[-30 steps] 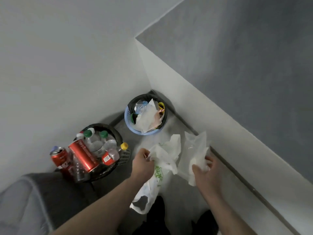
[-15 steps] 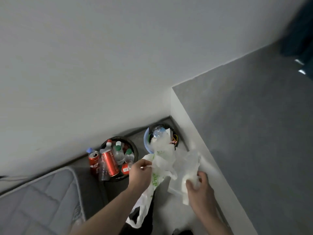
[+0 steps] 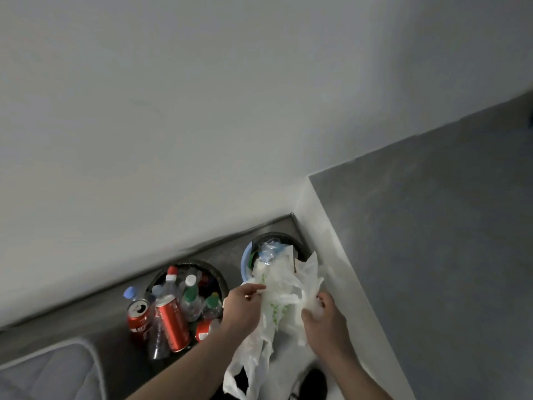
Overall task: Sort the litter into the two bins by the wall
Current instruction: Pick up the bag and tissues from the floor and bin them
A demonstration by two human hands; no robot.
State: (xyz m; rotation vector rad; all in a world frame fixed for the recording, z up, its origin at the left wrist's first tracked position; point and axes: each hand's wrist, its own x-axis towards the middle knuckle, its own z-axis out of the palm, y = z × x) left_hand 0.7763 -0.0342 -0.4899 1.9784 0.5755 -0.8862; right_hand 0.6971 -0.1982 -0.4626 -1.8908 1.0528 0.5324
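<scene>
Both the left hand [image 3: 240,306] and right hand [image 3: 324,319] pinched bunched white plastic bags [image 3: 278,295], held just before the blue bin [image 3: 245,262] in the floor's corner; limp, light and slippery, they seemed best gripped by gathered folds.

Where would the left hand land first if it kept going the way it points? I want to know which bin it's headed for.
Probably the blue bin: the left hand points up-right, past the plastic bag it pinches. Depth is unclear.
</scene>
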